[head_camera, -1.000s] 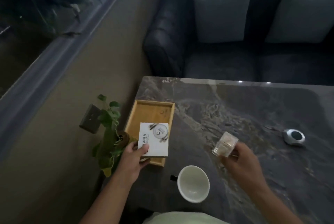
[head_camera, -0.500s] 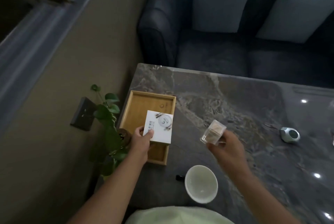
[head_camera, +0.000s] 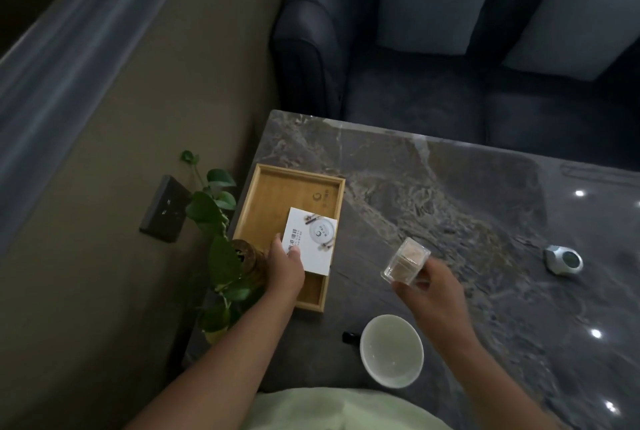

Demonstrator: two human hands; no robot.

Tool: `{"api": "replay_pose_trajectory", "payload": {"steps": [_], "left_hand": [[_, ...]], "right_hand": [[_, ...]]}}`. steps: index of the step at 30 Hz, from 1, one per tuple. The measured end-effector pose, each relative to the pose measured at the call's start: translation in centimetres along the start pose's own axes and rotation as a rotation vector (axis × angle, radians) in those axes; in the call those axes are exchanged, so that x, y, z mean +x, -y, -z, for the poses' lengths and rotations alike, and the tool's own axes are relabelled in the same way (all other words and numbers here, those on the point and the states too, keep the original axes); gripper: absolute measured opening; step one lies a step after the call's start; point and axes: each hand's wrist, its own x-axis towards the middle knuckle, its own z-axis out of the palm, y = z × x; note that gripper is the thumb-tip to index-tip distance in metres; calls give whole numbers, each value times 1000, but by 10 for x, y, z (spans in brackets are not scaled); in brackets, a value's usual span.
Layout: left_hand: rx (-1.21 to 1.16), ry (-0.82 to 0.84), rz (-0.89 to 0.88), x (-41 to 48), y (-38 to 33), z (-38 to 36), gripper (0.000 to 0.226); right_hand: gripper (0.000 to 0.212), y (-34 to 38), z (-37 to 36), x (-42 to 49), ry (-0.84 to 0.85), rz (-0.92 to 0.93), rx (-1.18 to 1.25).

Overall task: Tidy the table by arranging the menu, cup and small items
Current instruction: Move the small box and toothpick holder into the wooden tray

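My left hand grips the near edge of a white menu card, held over the right part of a wooden tray at the table's left edge. My right hand holds a small clear plastic box with pale sticks inside, lifted above the dark marble table. A white cup stands near the front edge, between my forearms. A small black item lies just left of the cup.
A potted green plant stands at the table's left edge beside the tray. A silver round device lies at the right. A dark sofa with grey cushions sits behind the table. A wall socket is on the left wall.
The view has tilted down and shifted. My left hand has carried the menu card a little further over the tray; my right hand has lifted the clear box up and toward the left.
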Motion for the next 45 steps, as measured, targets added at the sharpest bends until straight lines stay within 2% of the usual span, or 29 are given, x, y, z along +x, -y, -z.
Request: {"api": "replay_pose_trajectory", "payload": {"steps": [4, 14, 18, 21, 30, 38, 45], "left_hand": [[113, -19, -100, -7, 0, 0, 52], [417, -41, -189, -4, -7, 8, 49], [533, -44, -179, 2, -12, 6, 55], [617, -41, -174, 4, -15, 1, 69], [722, 34, -283, 13, -18, -8, 88], [994, 168, -466, 22, -37, -6, 80], [976, 149, -451, 29, -38, -12, 88]], "right_hand": [[34, 1, -1, 0, 3, 15, 16], [35, -1, -3, -5, 20, 12, 67], [34, -2, -1, -3, 29, 7, 48], [35, -2, 1, -2, 34, 16, 52], [31, 7, 3, 0, 42, 45, 26], [30, 16, 4, 7, 49, 64, 15], [33, 21, -1, 11, 71, 63, 32]]}}
